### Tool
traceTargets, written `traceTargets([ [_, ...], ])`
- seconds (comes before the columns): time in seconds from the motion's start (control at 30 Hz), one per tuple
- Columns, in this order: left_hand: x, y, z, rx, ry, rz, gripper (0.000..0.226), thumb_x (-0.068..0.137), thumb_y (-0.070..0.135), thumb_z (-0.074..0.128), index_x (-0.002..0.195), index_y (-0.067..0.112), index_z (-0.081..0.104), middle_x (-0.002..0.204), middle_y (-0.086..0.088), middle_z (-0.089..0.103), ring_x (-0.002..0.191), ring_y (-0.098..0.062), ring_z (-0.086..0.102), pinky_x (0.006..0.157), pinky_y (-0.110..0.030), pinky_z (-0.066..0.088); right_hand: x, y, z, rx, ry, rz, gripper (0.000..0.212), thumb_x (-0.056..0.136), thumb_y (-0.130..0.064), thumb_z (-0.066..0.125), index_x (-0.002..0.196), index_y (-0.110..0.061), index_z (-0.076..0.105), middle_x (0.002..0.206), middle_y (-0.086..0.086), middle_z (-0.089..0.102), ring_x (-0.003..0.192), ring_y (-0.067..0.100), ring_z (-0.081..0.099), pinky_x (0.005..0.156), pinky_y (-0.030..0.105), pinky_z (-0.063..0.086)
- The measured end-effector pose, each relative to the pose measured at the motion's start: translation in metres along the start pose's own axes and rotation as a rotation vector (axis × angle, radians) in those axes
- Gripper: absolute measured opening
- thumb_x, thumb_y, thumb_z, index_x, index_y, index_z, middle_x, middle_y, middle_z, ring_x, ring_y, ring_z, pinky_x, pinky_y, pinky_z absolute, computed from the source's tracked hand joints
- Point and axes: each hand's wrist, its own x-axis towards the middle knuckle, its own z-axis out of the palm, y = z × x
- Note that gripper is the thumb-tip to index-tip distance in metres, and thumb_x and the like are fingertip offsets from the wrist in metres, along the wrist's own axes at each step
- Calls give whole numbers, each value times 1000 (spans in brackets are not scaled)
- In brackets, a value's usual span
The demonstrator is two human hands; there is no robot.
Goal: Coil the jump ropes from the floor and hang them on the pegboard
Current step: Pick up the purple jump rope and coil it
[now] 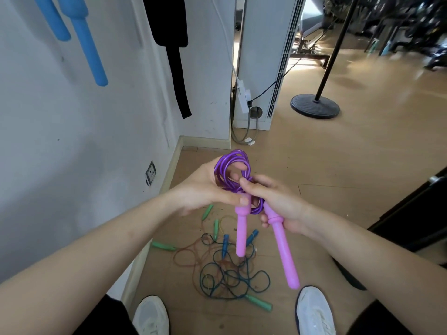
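Above a tangle of thin green- and blue-handled jump ropes on the tan wooden floor, the person's left hand curls round the coiled glossy purple plastic rope while the right hand grips one of its two long pink handles, the other dangling.

Both hands meet on a coiled purple jump rope: the left hand grips the coil, the right hand holds one pink handle. Below the hands, tangled ropes lie on the floor.
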Motion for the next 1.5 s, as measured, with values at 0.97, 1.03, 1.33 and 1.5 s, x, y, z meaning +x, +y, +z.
traceTargets([
  [0.97, 10, -10, -11, -322, 45, -108, 44, 73, -17, 74, 96, 19, 64, 82, -4, 48, 84, -22, 68, 77, -44, 60, 8, 13, -22, -930, 158, -603, 92, 76, -44, 70, 153, -45, 19, 128, -7, 48, 117, 14, 53, 96, 42, 48],
  [1.03, 9, -8, -10, -327, 24, -104, 44, 74, -15, 74, 101, 19, 64, 80, -2, 51, 86, -24, 70, 80, -47, 60, 7, 14, -15, -953, 205, -735, 94, 74, -37, 73, 152, -47, 21, 121, -4, 41, 104, 17, 54, 85, 43, 53],
  [1.33, 12, -7, -9, -453, 36, -75, 40, 83, -9, 68, 110, 19, 60, 76, 3, 57, 91, -24, 69, 83, -44, 61, 11, 18, -5, -995, 317, -1192, 53, 78, -13, 84, 127, -25, 67, 125, 9, 49, 112, 32, 46, 98, 38, 43],
  [1.5, 17, -8, -7, -267, 187, -148, 33, 94, 47, 62, 73, 22, 59, 70, -4, 45, 71, -18, 54, 57, -31, 57, 0, 11, 8, -655, 223, -1060, 14, 89, -21, 74, 103, -17, 74, 102, 0, 67, 97, 20, 57, 86, 35, 46],
])
